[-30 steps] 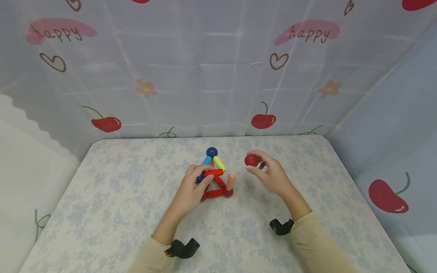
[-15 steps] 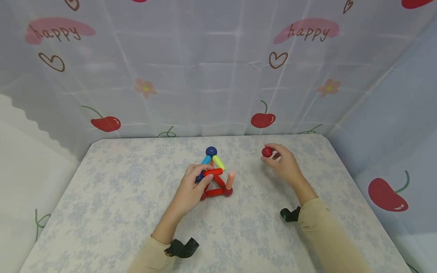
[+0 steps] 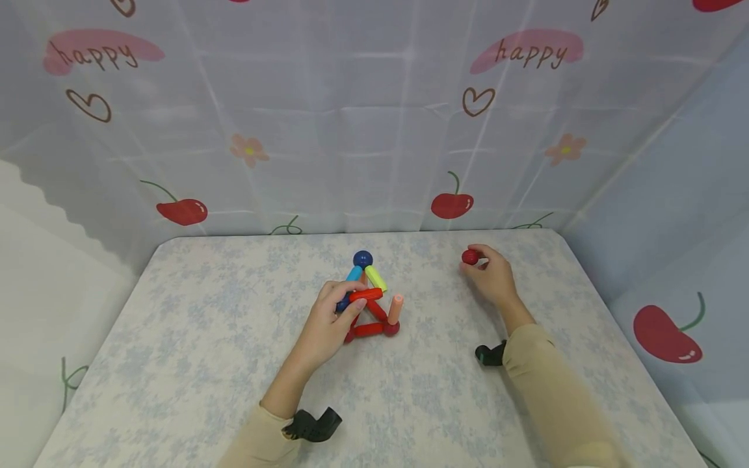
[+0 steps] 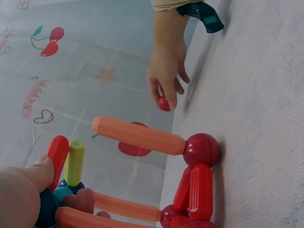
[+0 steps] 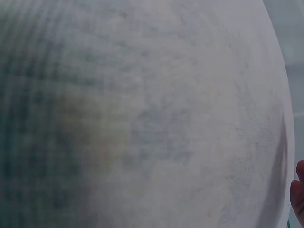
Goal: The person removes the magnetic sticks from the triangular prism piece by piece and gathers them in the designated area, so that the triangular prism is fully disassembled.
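In the head view my left hand (image 3: 322, 318) pinches a red magnetic stick (image 3: 367, 294) beside a dark blue ball (image 3: 344, 303), part of a magnetic stick-and-ball frame. A light blue stick (image 3: 354, 273) and a yellow-green stick (image 3: 376, 278) meet at another dark blue ball (image 3: 363, 259). Red sticks (image 3: 368, 330) and red balls (image 3: 391, 327) form the base. From one base ball rises an orange stick (image 3: 396, 309) with a bare top end. Off to the right, my right hand (image 3: 493, 276) holds a loose red ball (image 3: 470, 257) between thumb and fingers; the left wrist view shows this ball (image 4: 164, 103) too.
The frame stands on a pale patterned tabletop (image 3: 205, 338). Behind it hangs a printed curtain (image 3: 351, 162) along the table's far edge. A black wrist mount (image 3: 313, 426) sits on the left sleeve, another dark mount (image 3: 490, 354) on the right.
My right hand has carried the red ball to the right and a little toward the far edge, away from the frame. The left hand and the frame stay where they were.
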`<move>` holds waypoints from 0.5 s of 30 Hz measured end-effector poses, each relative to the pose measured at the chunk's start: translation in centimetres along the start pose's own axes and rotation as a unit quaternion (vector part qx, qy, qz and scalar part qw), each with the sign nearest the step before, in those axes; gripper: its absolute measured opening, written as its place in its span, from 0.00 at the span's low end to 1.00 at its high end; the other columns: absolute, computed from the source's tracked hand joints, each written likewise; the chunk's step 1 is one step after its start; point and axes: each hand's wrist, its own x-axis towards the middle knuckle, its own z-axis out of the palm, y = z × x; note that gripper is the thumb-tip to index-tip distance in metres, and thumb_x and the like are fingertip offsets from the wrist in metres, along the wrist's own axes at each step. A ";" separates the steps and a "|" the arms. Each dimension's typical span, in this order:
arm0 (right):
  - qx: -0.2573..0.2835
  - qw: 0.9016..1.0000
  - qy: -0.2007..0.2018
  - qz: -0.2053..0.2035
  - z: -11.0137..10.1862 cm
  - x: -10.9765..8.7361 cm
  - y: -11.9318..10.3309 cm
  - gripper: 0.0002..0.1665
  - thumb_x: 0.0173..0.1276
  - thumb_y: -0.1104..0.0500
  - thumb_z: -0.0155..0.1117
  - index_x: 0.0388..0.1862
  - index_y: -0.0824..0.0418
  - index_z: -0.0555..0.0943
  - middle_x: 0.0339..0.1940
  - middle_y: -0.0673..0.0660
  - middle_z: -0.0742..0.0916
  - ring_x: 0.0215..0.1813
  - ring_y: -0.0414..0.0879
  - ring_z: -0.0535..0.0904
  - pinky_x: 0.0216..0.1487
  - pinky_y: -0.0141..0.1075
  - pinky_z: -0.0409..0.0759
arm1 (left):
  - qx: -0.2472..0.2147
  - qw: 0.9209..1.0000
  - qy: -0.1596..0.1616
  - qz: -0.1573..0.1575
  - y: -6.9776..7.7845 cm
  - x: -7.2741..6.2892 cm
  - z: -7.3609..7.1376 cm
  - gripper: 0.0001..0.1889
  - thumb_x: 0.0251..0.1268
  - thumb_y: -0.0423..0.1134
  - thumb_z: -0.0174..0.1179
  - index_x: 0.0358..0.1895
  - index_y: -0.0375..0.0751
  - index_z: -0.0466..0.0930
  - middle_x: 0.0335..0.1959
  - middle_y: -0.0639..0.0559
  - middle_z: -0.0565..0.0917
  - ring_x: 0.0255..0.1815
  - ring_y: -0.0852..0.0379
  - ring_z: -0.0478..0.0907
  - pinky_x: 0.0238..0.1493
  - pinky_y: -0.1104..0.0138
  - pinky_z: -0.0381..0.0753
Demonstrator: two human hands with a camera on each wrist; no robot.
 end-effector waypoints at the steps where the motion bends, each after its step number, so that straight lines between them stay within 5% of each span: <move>1: -0.004 1.000 0.001 0.001 0.1 0.2 0.1 0.32 0.68 0.54 0.68 0.69 0.57 0.73 0.57 0.62 0.81 0.46 0.54 0.76 0.43 0.41 0.74 | 0.001 1.000 0.001 0.000 0.0 0.0 0.0 0.15 0.73 0.47 0.57 0.60 0.56 0.77 0.53 0.49 0.72 0.46 0.50 0.72 0.42 0.63 0.78; 15: -0.034 0.999 0.001 0.024 1.0 1.6 0.5 0.32 0.69 0.54 0.67 0.68 0.64 0.73 0.58 0.67 0.79 0.55 0.61 0.74 0.54 0.53 0.75 | -0.011 1.000 -0.009 0.000 0.1 -0.1 0.0 0.14 0.74 0.45 0.56 0.60 0.56 0.77 0.54 0.50 0.71 0.43 0.53 0.76 0.43 0.66 0.80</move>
